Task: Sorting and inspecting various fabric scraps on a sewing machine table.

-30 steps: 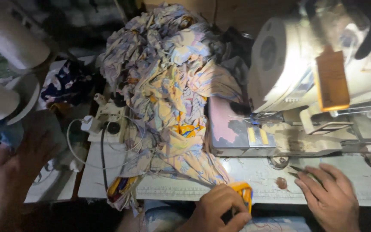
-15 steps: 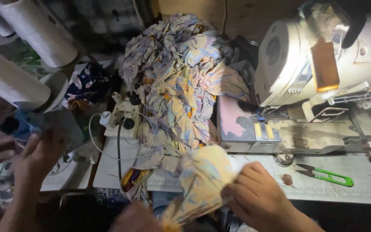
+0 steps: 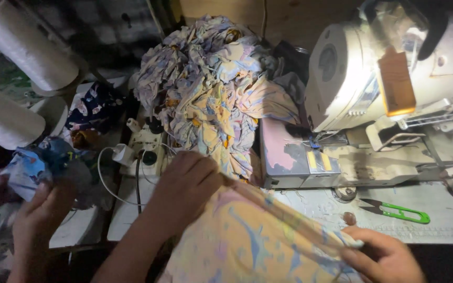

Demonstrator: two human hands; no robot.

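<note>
Both hands [image 3: 184,183] now stretch patterned cloth [image 3: 247,241] taut (near scissors [image 3: 397,211])

green snips [image 3: 399,212] lie by my sewing machine [image 3: 373,89]. a fabric heap [image 3: 211,89] sits behind; white thread cones [image 3: 32,52] stand far left.

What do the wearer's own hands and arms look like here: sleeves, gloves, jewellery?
Both are bare. The left hand and its forearm show no sleeve, glove or watch. The right hand has no glove or visible ring; its wrist is cut off by the frame. The lighting is dim.
</note>
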